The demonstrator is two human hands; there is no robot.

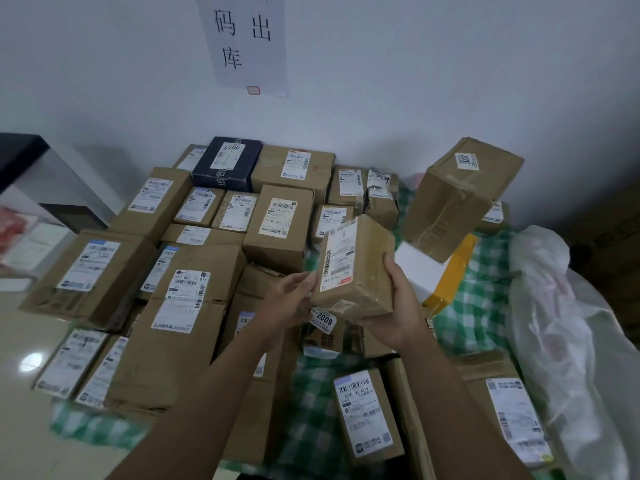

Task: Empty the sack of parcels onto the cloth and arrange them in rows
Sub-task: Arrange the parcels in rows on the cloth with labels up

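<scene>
Small parcel (353, 268) held above the checked cloth (481, 299), right hand (398, 306) gripping underneath, left hand (294, 299) fingertips steadying its edge; best lowered label-up into the gap beside the rows.

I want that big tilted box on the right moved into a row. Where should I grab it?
Judging by its pose, take the large tilted box by its two long side faces with both hands, from the front, near the raised labelled top; it leans on one lower edge.

White wall (381, 81) bearing paper sign (242, 39); glossy pale floor (24, 341).
</scene>
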